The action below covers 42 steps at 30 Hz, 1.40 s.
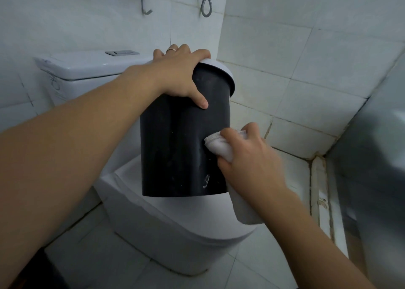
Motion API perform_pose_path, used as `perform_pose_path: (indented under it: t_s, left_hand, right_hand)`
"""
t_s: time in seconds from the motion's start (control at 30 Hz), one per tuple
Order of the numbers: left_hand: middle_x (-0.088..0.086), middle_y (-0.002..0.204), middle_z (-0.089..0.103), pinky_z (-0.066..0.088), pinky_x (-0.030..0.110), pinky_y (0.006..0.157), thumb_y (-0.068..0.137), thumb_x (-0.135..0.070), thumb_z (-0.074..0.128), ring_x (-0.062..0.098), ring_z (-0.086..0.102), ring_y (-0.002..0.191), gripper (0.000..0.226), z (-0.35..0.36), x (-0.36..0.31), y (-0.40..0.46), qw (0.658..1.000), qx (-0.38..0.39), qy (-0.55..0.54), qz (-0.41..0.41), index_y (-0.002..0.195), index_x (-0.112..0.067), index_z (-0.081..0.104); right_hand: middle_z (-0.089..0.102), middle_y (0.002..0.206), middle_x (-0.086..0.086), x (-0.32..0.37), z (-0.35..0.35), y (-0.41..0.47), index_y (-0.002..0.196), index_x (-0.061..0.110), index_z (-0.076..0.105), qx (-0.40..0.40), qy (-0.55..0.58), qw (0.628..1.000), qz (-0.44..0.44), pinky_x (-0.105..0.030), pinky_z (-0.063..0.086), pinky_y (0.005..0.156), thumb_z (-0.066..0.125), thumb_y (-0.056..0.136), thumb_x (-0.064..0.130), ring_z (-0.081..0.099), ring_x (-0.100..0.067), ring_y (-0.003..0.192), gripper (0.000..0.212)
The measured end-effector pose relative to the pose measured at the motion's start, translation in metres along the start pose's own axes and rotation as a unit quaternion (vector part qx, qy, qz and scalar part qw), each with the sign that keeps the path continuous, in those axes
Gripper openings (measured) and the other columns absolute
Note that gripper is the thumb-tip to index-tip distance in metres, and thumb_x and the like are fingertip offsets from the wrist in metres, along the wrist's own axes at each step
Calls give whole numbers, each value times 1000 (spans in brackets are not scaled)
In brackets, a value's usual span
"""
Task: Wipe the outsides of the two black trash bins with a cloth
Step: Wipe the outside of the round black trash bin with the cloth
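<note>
A black trash bin [175, 144] with a white rim stands on the closed toilet lid [175, 218], in the middle of the head view. My left hand [177, 76] grips the bin's top rim, thumb down the black wall. My right hand [249, 157] holds a bunched white cloth [219, 145] and presses it against the bin's lower right side. A loose end of the cloth hangs below my wrist. A dark shape [41, 273] at the bottom left corner is cut off by the frame; I cannot tell what it is.
The white toilet tank [83, 67] stands behind the bin against the tiled wall. A metal hose loop [206, 1] and a hook hang above. A grey cabinet or fixture [372, 157] fills the right edge. Stained tile grout runs along the floor corner.
</note>
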<state>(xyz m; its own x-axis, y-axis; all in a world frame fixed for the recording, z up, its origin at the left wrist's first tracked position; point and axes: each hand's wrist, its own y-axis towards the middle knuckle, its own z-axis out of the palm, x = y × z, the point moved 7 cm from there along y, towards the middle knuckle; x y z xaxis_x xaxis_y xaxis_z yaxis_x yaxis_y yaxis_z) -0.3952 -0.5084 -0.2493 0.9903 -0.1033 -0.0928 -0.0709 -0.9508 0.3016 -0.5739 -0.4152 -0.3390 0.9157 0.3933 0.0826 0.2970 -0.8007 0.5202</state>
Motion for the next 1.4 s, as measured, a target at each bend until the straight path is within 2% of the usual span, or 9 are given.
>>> perform_pose_path:
  t_s: [0.13,0.27,0.43,0.6,0.87,1.0,1.07,1.17,1.4]
  left_hand:
    - [5,134,40,26,49,102,50,-70,81,31,32,132,114,0,2,-1,1000,1,-4,1,145,-41,26]
    - [6,133,41,26,50,102,51,-70,81,31,32,132,112,-1,0,-3,1000,1,-1,6,145,-41,27]
    - [5,133,41,26,49,101,51,-70,82,31,32,131,112,-1,-2,-2,1000,-4,5,6,144,-41,28]
    - [6,135,40,26,49,103,51,-71,81,32,32,132,112,1,2,-2,1000,-7,-3,1,145,-41,27]
    - [9,142,31,22,48,114,56,-65,83,33,30,135,120,2,-1,-2,999,-30,-18,-2,153,-28,23]
    - [8,152,26,15,59,117,49,-73,81,33,21,143,134,9,-4,-7,999,-31,32,6,153,-16,18]
    - [7,152,28,18,56,117,44,-74,82,32,22,142,137,10,0,-9,999,-33,29,-3,151,-13,22]
    - [9,145,34,26,49,114,39,-75,82,34,29,137,135,8,7,-8,999,-39,24,-17,147,-13,28]
    - [10,143,33,26,49,113,37,-76,82,34,29,135,138,7,7,-7,999,-25,28,-13,147,-15,26]
  right_hand:
    - [46,100,-1,10,3,-21,106,31,58,40,2,999,-38,-27,34,47,63,79,33,46,-19,68,27]
    - [46,101,-2,8,3,-11,105,30,58,19,15,999,-26,-28,37,47,63,79,32,46,-21,67,27]
    - [43,106,0,0,1,5,112,32,57,-16,21,1000,16,-27,28,52,59,83,32,37,-19,71,29]
    - [48,101,-2,4,5,-9,107,29,59,-12,25,1000,-12,-24,22,49,63,77,29,35,-18,67,30]
    - [39,105,7,-11,13,-15,113,42,52,58,69,996,9,-28,34,54,57,84,40,46,-18,71,30]
    - [41,107,7,-15,17,-10,114,43,52,67,104,992,26,-30,43,60,57,84,42,55,-20,80,31]
    - [41,108,7,-15,19,-10,115,43,51,67,115,991,30,-31,45,63,58,83,43,56,-21,82,32]
    - [42,108,8,-12,19,-10,115,43,52,66,123,990,24,-31,46,64,59,83,43,56,-20,83,33]
    - [41,107,9,-15,12,-13,113,44,52,71,122,990,18,-36,51,68,61,83,42,56,-19,83,32]
